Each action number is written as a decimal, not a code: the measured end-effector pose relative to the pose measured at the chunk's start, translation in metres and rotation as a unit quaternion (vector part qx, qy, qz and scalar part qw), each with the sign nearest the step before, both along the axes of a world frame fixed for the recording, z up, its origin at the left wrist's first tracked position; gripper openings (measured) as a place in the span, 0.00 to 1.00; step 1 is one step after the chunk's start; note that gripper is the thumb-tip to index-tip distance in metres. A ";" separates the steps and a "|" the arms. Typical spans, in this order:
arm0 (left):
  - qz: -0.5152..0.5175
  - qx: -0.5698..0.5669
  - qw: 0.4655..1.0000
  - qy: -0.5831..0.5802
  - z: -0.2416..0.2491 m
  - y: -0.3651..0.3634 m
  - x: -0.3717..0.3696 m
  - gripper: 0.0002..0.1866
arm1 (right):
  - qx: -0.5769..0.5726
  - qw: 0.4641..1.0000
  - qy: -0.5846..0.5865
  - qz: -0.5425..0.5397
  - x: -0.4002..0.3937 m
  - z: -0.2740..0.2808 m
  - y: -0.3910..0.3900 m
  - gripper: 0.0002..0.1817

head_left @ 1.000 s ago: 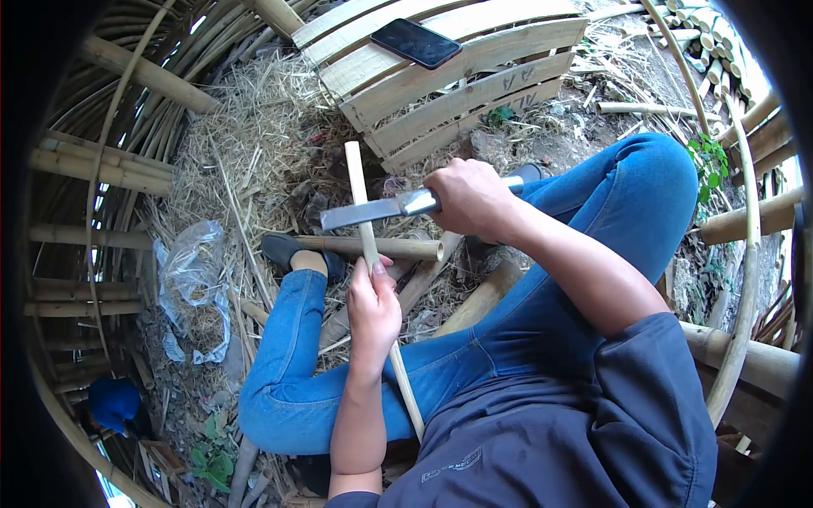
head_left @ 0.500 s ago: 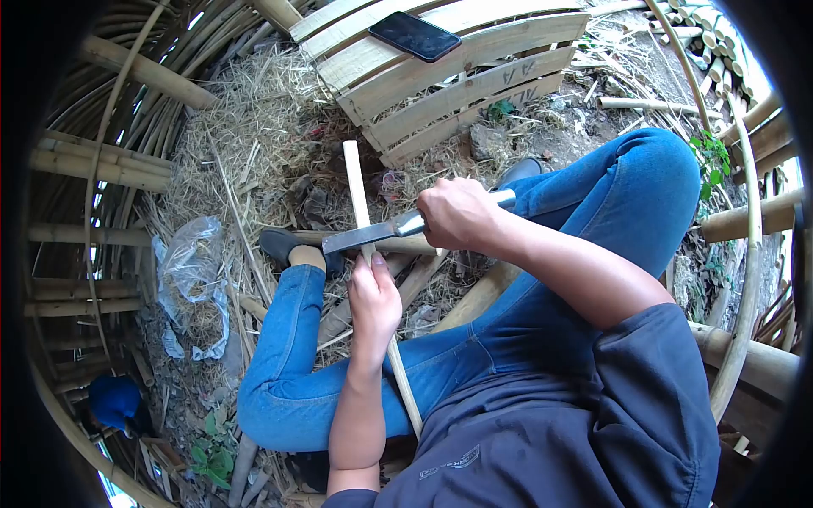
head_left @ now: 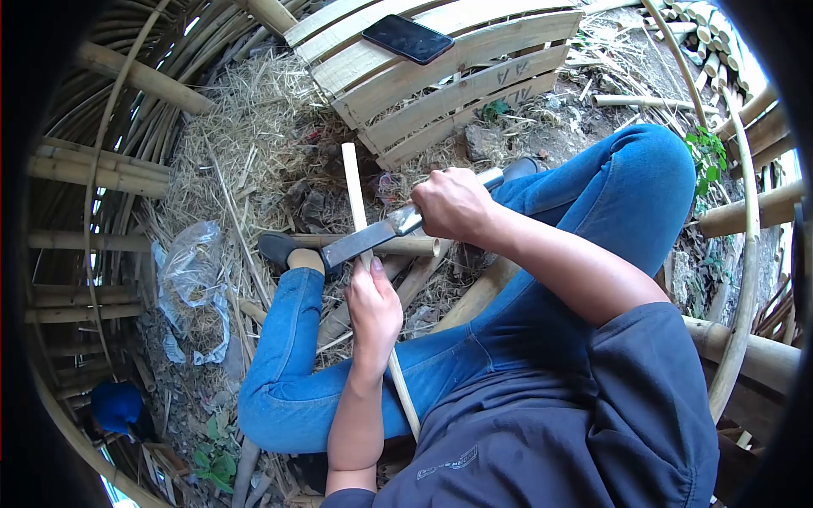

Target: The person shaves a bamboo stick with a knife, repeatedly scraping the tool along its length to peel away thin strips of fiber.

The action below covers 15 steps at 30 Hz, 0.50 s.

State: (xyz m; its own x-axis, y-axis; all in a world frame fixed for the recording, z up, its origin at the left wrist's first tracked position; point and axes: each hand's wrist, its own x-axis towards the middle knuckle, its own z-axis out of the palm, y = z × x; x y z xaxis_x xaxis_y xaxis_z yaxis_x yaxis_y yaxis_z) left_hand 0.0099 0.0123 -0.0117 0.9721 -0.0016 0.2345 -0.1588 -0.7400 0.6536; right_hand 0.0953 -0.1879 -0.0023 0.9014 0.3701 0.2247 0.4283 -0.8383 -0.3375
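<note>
My left hand [head_left: 373,306] is closed round a pale, thin bamboo stick [head_left: 354,188], thumb stretched along it. The stick slants from near my shirt, over my thigh, to its free end beyond the hand. My right hand [head_left: 453,205] grips the metal handle of a broad, square-ended knife [head_left: 360,243]. Its blade crosses the stick just above my left thumb, with its flat side facing up at me. The right fingers are wrapped round the handle, which sticks out past the fist.
A slatted wooden crate [head_left: 449,76] stands ahead with a phone [head_left: 408,39] on top. Dry straw [head_left: 233,135] and bamboo pieces [head_left: 402,245] cover the ground. A plastic bag [head_left: 191,262] lies at left. Bamboo poles [head_left: 745,216] rise at right; cut bamboo [head_left: 716,38] is piled at the far right.
The knife blade has turned so more of its flat side shows, and my right hand has shifted slightly up and left. My left hand still holds the stick in nearly the same place.
</note>
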 end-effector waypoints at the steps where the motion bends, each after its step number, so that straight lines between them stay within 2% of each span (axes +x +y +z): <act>1: 0.003 -0.002 1.000 0.010 -0.001 0.000 0.000 0.15 | -0.001 1.000 0.000 -0.002 0.000 0.001 0.000 0.08; 6: -0.003 -0.014 1.000 0.010 0.002 -0.003 -0.001 0.14 | -0.002 1.000 -0.005 -0.004 0.002 0.001 -0.003 0.06; 9: 0.012 0.001 0.994 0.113 0.015 -0.004 -0.007 0.14 | -0.009 0.999 0.001 -0.049 0.008 0.004 -0.011 0.07; 13: -0.012 0.018 0.998 0.061 0.007 -0.009 -0.012 0.15 | -0.027 0.996 0.008 -0.088 0.018 0.010 -0.025 0.07; 15: -0.012 0.006 0.997 0.079 0.008 -0.009 -0.012 0.15 | -0.024 0.995 0.010 -0.095 0.020 0.009 -0.026 0.07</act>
